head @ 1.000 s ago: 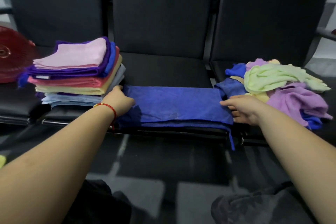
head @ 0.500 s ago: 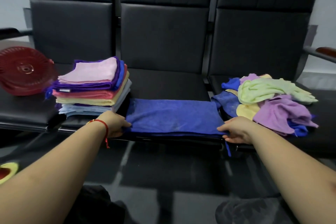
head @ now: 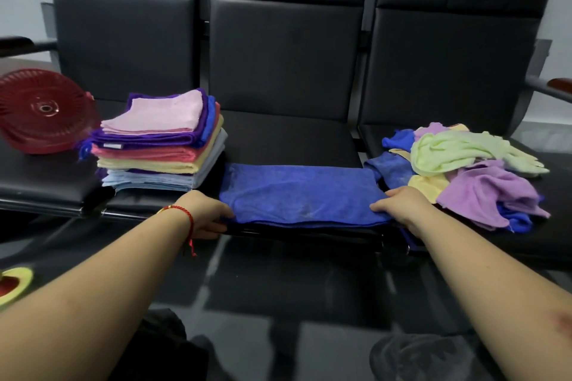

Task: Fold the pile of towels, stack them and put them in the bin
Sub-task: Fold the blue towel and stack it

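The left hand pinches the near left corner of the blue towel, thumb on top and fingers curled under the edge, and the right hand grips the near right corner the same way. Between the two hands the towel lies flat in a long strip on the front of the middle seat, its near edge right at the seat's lip. My worry is that lip: if either pinch slackens as the next fold starts, I think that end could slide off the front and drag the layers apart. Just beyond the right hand sits the loose pile, and its dark blue cloth touches the towel's far right corner; lifting that side could snag it and pull it along. Just past the left hand stands the folded stack, tall and leaning a little; a wide swing of the left arm might nudge it. The red bin lies on its side further left of the stack.
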Motion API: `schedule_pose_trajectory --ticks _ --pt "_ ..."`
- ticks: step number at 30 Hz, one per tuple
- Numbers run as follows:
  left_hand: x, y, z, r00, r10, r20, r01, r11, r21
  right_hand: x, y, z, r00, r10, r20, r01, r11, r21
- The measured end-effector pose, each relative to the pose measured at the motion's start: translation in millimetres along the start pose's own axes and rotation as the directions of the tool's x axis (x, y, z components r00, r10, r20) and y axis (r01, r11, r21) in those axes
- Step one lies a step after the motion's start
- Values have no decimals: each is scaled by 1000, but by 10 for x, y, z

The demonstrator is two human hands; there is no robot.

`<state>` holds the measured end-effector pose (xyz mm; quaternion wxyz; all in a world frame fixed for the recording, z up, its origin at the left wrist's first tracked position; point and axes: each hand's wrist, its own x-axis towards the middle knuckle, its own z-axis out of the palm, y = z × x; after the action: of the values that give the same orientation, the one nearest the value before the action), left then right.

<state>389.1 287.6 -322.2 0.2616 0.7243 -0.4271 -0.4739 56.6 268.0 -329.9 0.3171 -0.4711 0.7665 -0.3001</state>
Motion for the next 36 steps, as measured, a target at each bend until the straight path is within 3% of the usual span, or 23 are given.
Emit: schedule_pose_trajectory --ticks 2,4,9,13,18,25,28,31,36 --pt "-27 9 -14 999 -17 34 20 996 -88 -1 -28 -26 991 110 71 -126 954 273" --pt "-62 16 -58 994 -48 100 62 988 -140 -54 -90 -64 941 228 249 -322 828 459" --pt "-115 33 -118 983 -47 175 79 980 -182 -80 -117 -177 885 280 372 -446 740 504" --pt "-87 43 -114 979 -5 202 69 949 -306 -88 -117 -165 908 230 349 -396 743 540" --pt "30 44 -82 987 149 62 -123 942 -314 -97 -185 -115 937 192 293 -330 764 554" --pt "59 89 -73 965 256 52 -242 951 -190 -44 -480 -97 960 20 279 -235 595 769" --pt "75 82 -83 947 313 71 -304 946 -112 -97 -811 -19 974 -54 221 -133 653 746" --pt "109 66 -91 950 304 72 -297 950 -101 -218 -1146 183 957 -118 265 -92 743 663" --pt "119 69 -90 943 325 78 -320 945 -68 -504 -1549 811 942 -243 230 125 894 431"
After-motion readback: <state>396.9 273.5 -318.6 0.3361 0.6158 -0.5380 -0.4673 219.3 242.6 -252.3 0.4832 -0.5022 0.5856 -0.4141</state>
